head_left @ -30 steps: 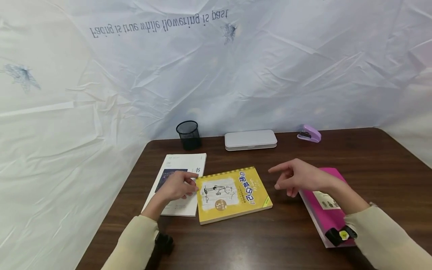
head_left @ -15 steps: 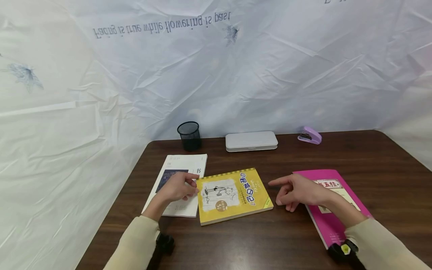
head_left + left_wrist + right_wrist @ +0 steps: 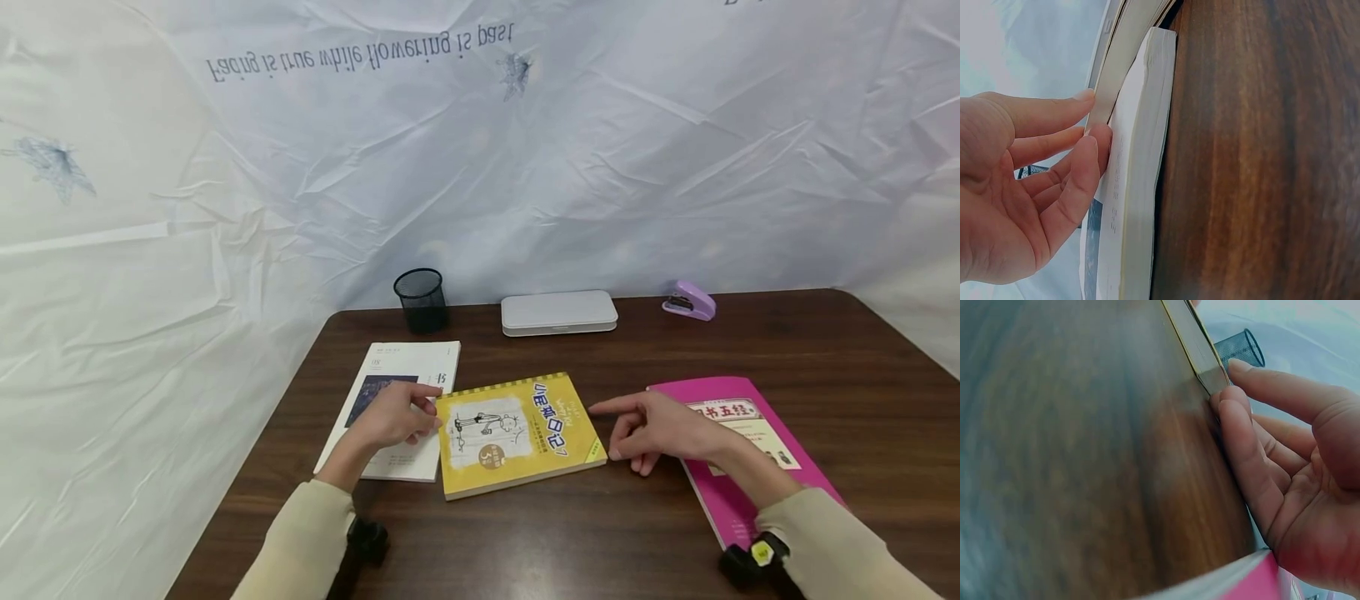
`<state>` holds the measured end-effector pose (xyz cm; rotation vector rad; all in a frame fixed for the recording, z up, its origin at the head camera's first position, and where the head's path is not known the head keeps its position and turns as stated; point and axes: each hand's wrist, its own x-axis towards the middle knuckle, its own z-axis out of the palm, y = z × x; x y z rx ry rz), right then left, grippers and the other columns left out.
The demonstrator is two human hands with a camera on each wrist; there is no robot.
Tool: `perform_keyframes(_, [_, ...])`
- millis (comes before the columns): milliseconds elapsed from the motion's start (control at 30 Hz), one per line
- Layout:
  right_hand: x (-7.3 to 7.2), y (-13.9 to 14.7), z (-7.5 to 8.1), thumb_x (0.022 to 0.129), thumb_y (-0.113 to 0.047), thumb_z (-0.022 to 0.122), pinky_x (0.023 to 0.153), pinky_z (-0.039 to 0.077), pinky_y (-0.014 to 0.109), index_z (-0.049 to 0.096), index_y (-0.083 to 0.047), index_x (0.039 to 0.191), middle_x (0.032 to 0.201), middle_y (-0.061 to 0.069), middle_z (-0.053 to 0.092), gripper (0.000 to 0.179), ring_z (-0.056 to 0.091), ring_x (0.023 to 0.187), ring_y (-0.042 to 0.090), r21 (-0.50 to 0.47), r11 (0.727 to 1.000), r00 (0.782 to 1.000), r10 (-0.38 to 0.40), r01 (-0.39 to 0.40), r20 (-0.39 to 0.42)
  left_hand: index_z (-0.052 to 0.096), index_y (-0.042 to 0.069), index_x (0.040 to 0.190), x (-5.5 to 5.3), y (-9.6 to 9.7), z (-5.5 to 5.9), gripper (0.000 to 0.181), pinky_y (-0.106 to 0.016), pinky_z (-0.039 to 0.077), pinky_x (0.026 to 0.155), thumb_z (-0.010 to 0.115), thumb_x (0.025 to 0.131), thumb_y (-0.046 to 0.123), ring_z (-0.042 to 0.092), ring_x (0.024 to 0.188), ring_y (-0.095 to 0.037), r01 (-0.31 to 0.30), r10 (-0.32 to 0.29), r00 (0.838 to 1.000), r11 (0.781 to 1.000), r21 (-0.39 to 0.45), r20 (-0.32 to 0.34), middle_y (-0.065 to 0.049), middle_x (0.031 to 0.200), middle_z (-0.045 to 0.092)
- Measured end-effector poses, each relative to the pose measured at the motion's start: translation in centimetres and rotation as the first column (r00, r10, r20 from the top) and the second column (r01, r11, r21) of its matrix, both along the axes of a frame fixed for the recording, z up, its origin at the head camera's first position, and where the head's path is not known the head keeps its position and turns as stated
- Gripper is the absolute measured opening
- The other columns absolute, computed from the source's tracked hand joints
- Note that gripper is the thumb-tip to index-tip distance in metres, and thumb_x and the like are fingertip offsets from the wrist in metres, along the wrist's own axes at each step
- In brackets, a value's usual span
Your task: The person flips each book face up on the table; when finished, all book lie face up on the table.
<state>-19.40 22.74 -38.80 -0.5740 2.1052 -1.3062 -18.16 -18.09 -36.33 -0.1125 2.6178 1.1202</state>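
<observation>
A yellow book (image 3: 525, 475) lies at the middle of the table, its left edge against a white book (image 3: 416, 358). My left hand (image 3: 397, 414) pinches the yellow book's left edge from over the white book. In the left wrist view the fingertips (image 3: 1102, 134) meet the page edges of the yellow book (image 3: 1120, 65). My right hand (image 3: 663, 429) is at its right edge, index finger stretched out and thumb by the near corner. The right wrist view shows fingertips (image 3: 1234, 397) right at the corner of the yellow book (image 3: 1194, 340).
A pink book (image 3: 716, 387) lies partly under the right forearm. Along the back stand a black mesh pen cup (image 3: 422, 304), a white case (image 3: 558, 312) and a purple stapler (image 3: 693, 302). A white printed sheet (image 3: 525, 183) hangs behind the table (image 3: 525, 550).
My right hand has come down and left from above the pink book to the yellow book's right edge. More of the pink cover shows. The left hand stays in place.
</observation>
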Motion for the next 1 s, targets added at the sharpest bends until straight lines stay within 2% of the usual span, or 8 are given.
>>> perform_keyframes(467, [0.1, -0.9, 0.0, 0.087, -0.017, 0.087, 0.052, 0.059, 0.029, 0.047, 0.006, 0.154, 0.085, 0.008, 0.069, 0.081, 0.064, 0.059, 0.014, 0.061, 0.998, 0.998, 0.002, 0.001, -0.059, 0.069, 0.009, 0.140, 0.0, 0.0, 0.1, 0.048, -0.027, 0.054, 0.058, 0.079, 0.092, 0.003, 0.063, 0.075, -0.018, -0.001, 0.001, 1.000, 1.000, 0.003, 0.000, -0.007, 0.098, 0.065])
perform_keyframes(1000, [0.0, -1.5, 0.4, 0.087, -0.016, 0.087, 0.052, 0.059, 0.030, 0.047, 0.005, 0.155, 0.082, 0.008, 0.068, 0.081, 0.065, 0.058, 0.016, 0.088, 0.996, 0.999, -0.012, 0.015, -0.037, 0.069, 0.007, 0.139, 0.3, -0.1, 0.2, 0.048, -0.028, 0.056, 0.058, 0.080, 0.092, 0.003, 0.065, 0.075, -0.017, 0.009, -0.008, 1.000, 1.000, 0.006, -0.007, -0.007, 0.097, 0.066])
